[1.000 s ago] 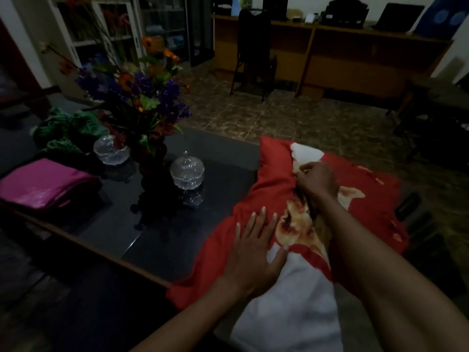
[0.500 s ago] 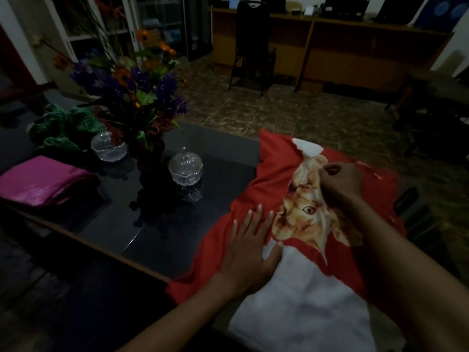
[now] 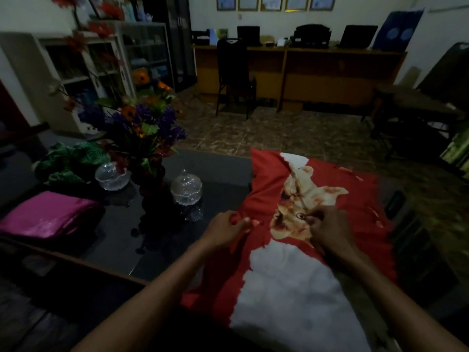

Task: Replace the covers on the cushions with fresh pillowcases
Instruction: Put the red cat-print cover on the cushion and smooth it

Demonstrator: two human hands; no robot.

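Cover [image 3: 264,199] seemingly pinched in both grips

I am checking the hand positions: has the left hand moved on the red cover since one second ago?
Yes. The left hand left its flat place beside the cat picture and shifted toward the cover's left edge, nearer the lidded glass bowl, now pinching the fabric.

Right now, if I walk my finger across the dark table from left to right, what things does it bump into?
Pink folded cloth → open glass bowl → flower vase → lidded glass jar → left hand → red cat cover → right hand.
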